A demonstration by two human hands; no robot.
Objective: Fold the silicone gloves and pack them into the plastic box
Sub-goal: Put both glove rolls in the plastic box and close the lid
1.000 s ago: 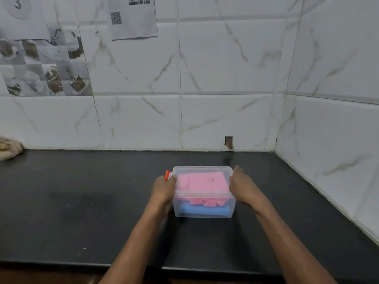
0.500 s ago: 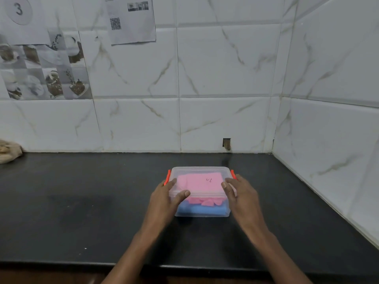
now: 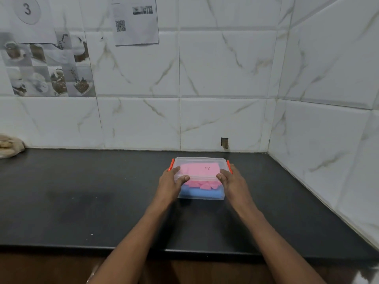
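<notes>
A clear plastic box [image 3: 202,196] with its lid [image 3: 200,161] on and orange side clips sits on the black counter [image 3: 82,191]. Through the plastic I see a folded pink glove [image 3: 196,170] lying on top of a blue glove [image 3: 196,192]. My left hand [image 3: 171,181] grips the box's left side with the thumb pressed on the lid's front edge. My right hand [image 3: 232,180] grips the right side the same way, thumb on the lid.
White marble-look tiles form the back wall and the right wall [image 3: 328,140], which meet in a corner just behind the box. A beige cloth bundle [image 3: 9,145] lies at the far left of the counter. The counter's front edge [image 3: 143,248] runs below my forearms.
Both hands moved from the box's sides, first off to its front corners, then back onto the sides with thumbs on the lid. Both orange clips now show.
</notes>
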